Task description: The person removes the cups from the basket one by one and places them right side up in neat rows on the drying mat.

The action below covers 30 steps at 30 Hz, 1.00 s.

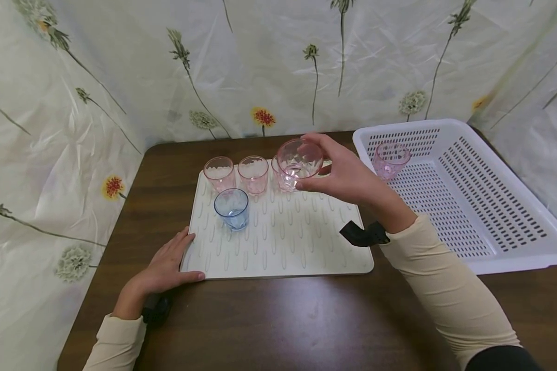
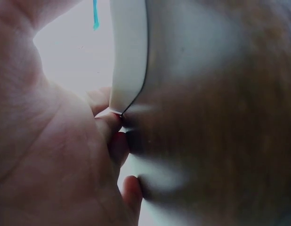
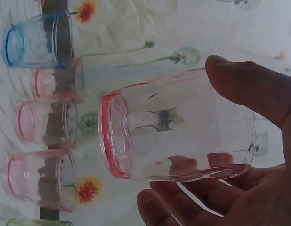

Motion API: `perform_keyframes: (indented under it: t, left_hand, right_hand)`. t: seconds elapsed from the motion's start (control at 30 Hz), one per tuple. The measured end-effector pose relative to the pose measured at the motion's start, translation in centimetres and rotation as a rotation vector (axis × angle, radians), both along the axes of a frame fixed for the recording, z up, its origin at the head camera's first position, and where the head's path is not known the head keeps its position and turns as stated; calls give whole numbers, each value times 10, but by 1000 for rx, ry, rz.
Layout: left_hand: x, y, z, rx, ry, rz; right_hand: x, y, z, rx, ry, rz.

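My right hand point(image 1: 341, 167) grips a clear pink-tinted glass point(image 1: 300, 158) above the back of a white ribbed drying mat point(image 1: 278, 247). In the right wrist view the thumb lies along one side of this glass point(image 3: 178, 127), fingers on the other. Two pink glasses, one at the back left point(image 1: 219, 175) and one beside it point(image 1: 253, 176), stand upright on the mat; a third is partly hidden behind the held one. A blue glass point(image 1: 232, 208) stands in front of them. My left hand point(image 1: 164, 265) rests at the mat's front left corner, fingers extended along its edge.
To the right stands a white perforated basket point(image 1: 506, 175) with a pink glass point(image 1: 391, 161) inside. A green-rimmed glass point(image 3: 39, 222) shows at the bottom of the right wrist view. The brown table point(image 1: 278, 319) meets a flower-printed curtain point(image 1: 278, 67) behind and left.
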<state>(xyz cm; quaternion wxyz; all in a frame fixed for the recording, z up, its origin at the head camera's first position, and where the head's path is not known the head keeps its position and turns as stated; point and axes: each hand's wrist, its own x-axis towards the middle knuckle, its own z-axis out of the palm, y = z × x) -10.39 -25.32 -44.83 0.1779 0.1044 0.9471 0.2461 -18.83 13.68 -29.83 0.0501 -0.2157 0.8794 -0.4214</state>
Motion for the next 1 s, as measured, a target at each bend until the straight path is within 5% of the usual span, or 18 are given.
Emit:
perform_keyframes:
  t: [0.43,0.77,1.0]
  left_hand:
    - [0,-2,-3,-9,21,-16]
    - [-1,-2,-2,-13,23,-14]
    - [-1,-3,-4,-13,32,-18]
  right_hand:
    - [-3,-42,-46,-53,-82,87]
    - [-18,-45,-89,-21,-163,89]
    - [-22,-46,-103,-20,-187,106]
